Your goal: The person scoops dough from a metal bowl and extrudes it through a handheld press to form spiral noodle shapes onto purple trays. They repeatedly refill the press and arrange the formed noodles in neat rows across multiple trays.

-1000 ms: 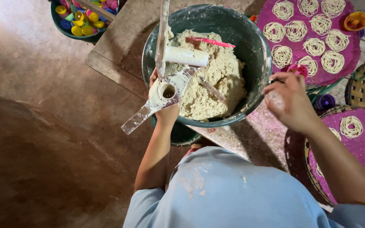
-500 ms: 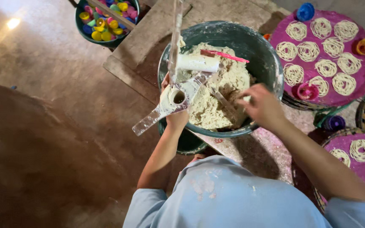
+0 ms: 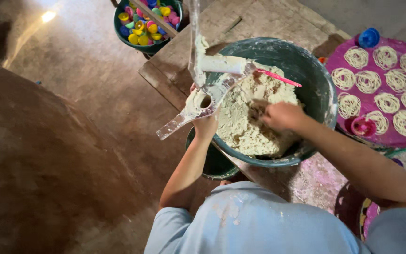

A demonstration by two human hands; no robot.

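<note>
Head view: a dough-caked hand press [image 3: 203, 101] is grasped by the left hand [image 3: 206, 123], the fingers being wrapped from below around its open barrel while a long handle juts toward eight o'clock and another rises toward twelve. At three o'clock from that hand, the right hand [image 3: 282, 115] is pushed into a heap of pale dough [image 3: 247, 117], with the fingers curled into the mass; whether a lump is clenched cannot be told. The dough is held inside a large dark green tub [image 3: 316, 89], which is set on a wooden board [image 3: 222, 23] dusted with flour. A white cylinder [image 3: 222, 63] and a pink stick [image 3: 278, 77] are laid across the dough at its twelve o'clock edge. At two o'clock from the tub, a round purple mat [image 3: 400, 136] is seen covered with coiled noodle nests [image 3: 385, 102], a blue cap [image 3: 369, 37] being placed at its upper rim. At eleven o'clock, a green basin [image 3: 118, 30] is filled with coloured plastic caps [image 3: 139, 26]. A smaller green container [image 3: 212, 164] is partly seen beneath the tub at six o'clock
</note>
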